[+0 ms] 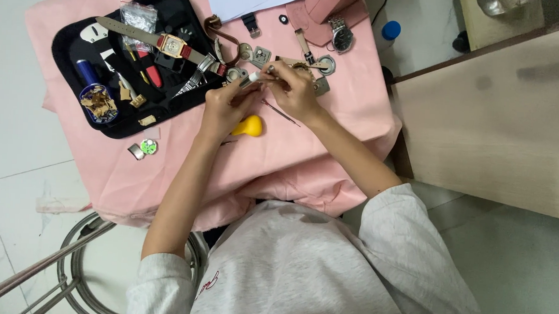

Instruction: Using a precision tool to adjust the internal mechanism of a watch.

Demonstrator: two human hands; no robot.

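Head view: left hand (pixel 226 109) and right hand (pixel 294 89) meet over pink cloth (pixel 304 145), fingers pinched on a small white-tipped tool (pixel 255 77). The part under the fingertips is hidden. Yellow blower (pixel 249 125) is half covered by the left hand.

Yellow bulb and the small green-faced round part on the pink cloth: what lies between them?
Only the left forearm crosses over bare pink cloth there, in the head view.

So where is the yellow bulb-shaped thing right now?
In the head view the yellow bulb lies on the pink cloth near the middle, just below the left hand, with a thin metal pin to its right.
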